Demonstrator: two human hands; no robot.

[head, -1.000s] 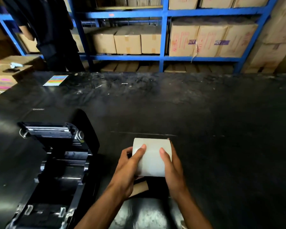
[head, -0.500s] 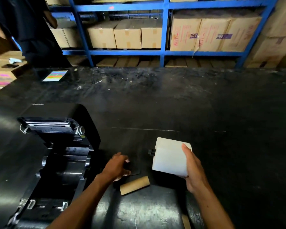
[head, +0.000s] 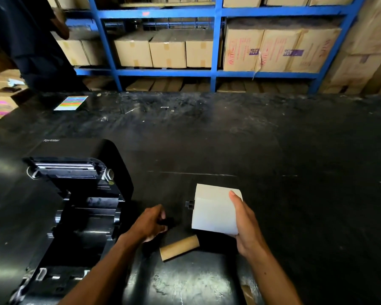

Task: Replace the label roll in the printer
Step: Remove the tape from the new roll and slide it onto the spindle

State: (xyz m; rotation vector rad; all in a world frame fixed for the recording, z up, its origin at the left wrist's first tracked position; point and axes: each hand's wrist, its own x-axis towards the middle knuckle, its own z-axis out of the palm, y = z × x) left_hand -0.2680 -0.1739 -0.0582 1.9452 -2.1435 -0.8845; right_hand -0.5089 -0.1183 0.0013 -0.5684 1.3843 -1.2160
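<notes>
White label roll (head: 215,210) held just above the black counter (head: 273,150), right of the printer (head: 75,205). Right hand (head: 245,225) wraps its right end, thumb on top, fingers underneath. A black spindle end (head: 190,204) pokes out of the roll's left face.

Left hand (head: 151,223) between printer and roll, low over the counter, fingers curled around a small dark piece (head: 166,222); what the piece is, cannot tell.

Empty cardboard core (head: 179,247) lies on the counter below the roll, tilted, near both hands, touching neither.

Printer open, lid (head: 79,164) raised toward the back, roll bay (head: 86,230) bare.

Beyond the printer, at the counter's far edge: a rainbow-striped card (head: 72,103). Behind that, blue shelving (head: 216,72) with cardboard boxes (head: 169,51). A person in dark clothes (head: 31,47) stands far left.
</notes>
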